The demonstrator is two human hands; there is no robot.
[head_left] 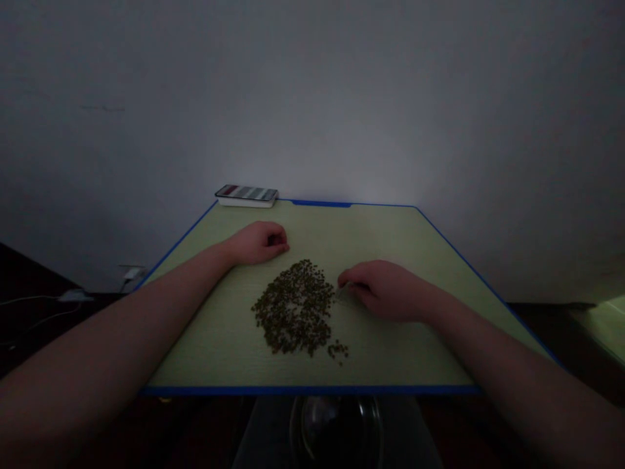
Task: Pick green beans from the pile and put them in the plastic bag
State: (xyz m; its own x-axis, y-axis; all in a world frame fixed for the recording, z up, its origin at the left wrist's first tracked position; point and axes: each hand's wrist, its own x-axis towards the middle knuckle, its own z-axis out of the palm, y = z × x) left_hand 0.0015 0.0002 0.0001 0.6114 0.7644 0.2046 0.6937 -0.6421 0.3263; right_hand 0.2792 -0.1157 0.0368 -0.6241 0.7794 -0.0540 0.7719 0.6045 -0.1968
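Observation:
A spread-out heap of small brown-green seeds or beans lies on the pale yellow-green table. A small cluster of the same pieces sits apart at its lower right. My left hand rests on the table behind and left of the heap, its fingers curled in loosely and nothing visible in them. At the heap's right edge, my right hand pinches a small, thin, see-through piece, whose lower edge is close to the seeds. The dim light hides what kind of piece it is.
A phone lies on a white box at the table's back left corner. Blue edging runs round the table. Below the front edge, a round glass bowl or lid sits at my lap. Cables and a white plug are on the left.

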